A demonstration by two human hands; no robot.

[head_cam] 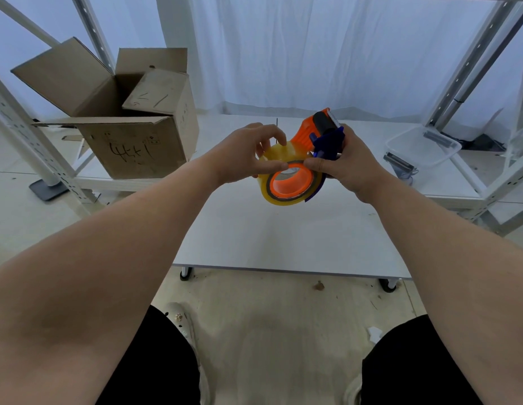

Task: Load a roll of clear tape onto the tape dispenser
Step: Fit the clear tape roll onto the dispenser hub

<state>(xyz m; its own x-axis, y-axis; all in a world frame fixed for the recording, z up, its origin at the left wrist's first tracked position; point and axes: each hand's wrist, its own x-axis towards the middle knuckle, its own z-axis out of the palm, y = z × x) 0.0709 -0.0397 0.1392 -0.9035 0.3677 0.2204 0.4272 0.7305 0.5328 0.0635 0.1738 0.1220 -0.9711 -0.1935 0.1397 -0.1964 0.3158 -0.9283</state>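
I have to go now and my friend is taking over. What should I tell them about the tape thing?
Left hand: fingers pinch the tape roll at its top edge.
Right hand: grips the tape dispenser, held in the air above the white table.
Done: the roll sits around the dispenser's orange hub.
Left: I cannot tell if it is pushed fully home; the tape end does not look threaded over the black roller to the toothed blade yet.
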